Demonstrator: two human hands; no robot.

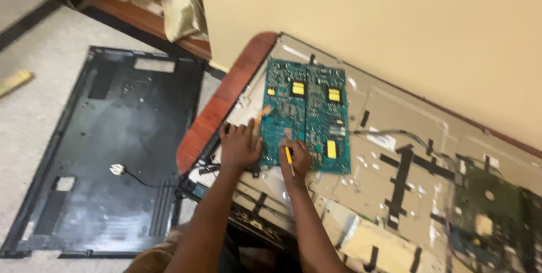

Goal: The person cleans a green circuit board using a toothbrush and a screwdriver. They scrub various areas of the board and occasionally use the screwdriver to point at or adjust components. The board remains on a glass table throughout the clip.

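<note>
A flat television lies face down on a wooden table (210, 115), its bare metal back panel (389, 120) exposed. A green circuit board (307, 112) with yellow parts is fixed to the panel near its left end. My left hand (239, 146) rests flat on the panel, touching the board's lower left corner. My right hand (296, 160) grips a slim yellow-handled tool (288, 157), its tip down on the board's bottom edge.
The black plastic back cover (107, 149) lies on the floor to the left, with a white plug and cable (118, 169) on it. A second green board (488, 211) sits at the panel's right end. Black tape strips (402, 180) and wires cross the panel. A wall runs behind.
</note>
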